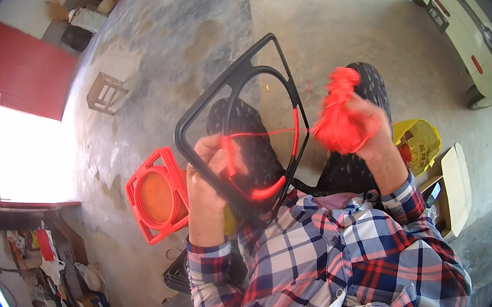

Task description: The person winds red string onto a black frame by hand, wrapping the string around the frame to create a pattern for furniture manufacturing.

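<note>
My left hand (pixel 215 155) grips the side of a black frame (pixel 239 78) with a round ring inside it, tilted above my knees. Red cord (pixel 269 190) is wrapped around parts of that ring. A thin red strand (pixel 263 133) stretches from the ring across to my right hand (pixel 372 129). Closed in that right hand is a bunched bundle of red cord (pixel 339 114), blurred by motion. Left of my left forearm sits a red frame (pixel 167 163) of similar shape, with an orange round centre.
Beside my right arm are a yellow bag (pixel 427 140) and an open cardboard box (pixel 458 189). A small wooden stool (pixel 105 94) stands farther off on the left. At the far right is a white vehicle (pixel 456 17). Cluttered goods (pixel 65 280) fill the lower left.
</note>
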Available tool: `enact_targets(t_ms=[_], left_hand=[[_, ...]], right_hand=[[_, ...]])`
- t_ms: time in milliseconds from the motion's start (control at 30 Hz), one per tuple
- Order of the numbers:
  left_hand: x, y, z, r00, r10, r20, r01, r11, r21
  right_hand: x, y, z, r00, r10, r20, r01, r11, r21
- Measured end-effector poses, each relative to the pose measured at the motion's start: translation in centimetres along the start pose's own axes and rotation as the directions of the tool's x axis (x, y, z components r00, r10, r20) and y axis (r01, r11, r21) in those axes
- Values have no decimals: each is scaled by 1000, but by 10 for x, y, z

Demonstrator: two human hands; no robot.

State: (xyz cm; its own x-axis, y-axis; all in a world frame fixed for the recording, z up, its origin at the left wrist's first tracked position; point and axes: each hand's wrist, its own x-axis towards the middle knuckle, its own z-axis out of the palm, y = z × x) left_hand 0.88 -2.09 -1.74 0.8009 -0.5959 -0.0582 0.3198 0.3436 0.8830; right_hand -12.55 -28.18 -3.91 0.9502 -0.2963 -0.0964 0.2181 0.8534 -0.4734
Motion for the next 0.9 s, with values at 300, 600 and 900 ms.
enact_targets(t_ms=[300, 600, 900], left_hand=[[-6, -26, 49, 992, -125, 0, 118, 942, -313], [-12, -8, 73, 927, -179, 329, 349, 729, -589], [-8, -16, 43, 973, -201, 112, 223, 946, -235]], right_hand=[[16, 39, 72, 977, -16, 213, 168, 672, -721], [21, 55, 27, 880, 383, 282, -438, 884, 164], [45, 50, -25, 999, -22, 33, 24, 998, -57]])
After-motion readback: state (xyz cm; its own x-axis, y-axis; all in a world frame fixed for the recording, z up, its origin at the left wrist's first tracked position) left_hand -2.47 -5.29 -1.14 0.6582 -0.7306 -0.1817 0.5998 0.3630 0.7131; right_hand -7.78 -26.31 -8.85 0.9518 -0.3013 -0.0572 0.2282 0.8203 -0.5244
